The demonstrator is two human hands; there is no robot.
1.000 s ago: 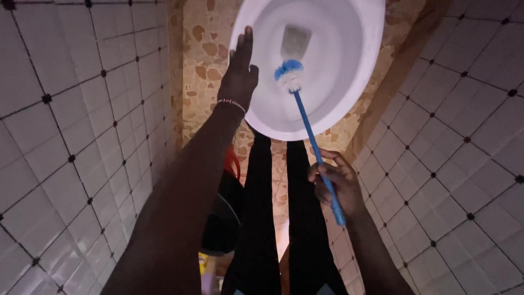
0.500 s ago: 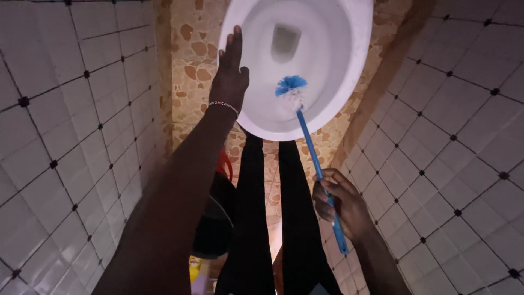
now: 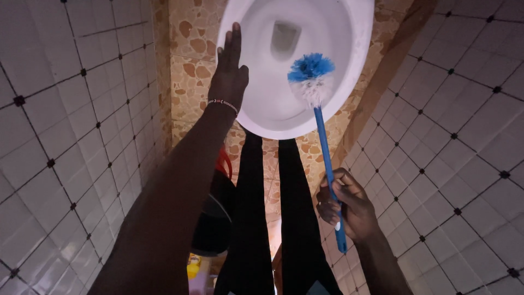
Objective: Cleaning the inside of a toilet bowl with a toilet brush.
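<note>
Lower right of frame: right hand (image 3: 349,207) fingers curled tight around blue toilet brush (image 3: 322,125) handle, bristle head over white toilet bowl (image 3: 355,60) at top centre. Left hand (image 3: 229,76) fingers straight, together, flat on bowl's left rim.

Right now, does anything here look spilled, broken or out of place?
Nothing stands out. The toilet bowl looks whole, the right hand holds the blue brush over it, and the left hand rests on its rim.

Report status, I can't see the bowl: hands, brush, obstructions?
Left hand flat on toilet bowl rim. Right hand gripping toilet brush, head inside bowl. Nothing blocking.
</note>
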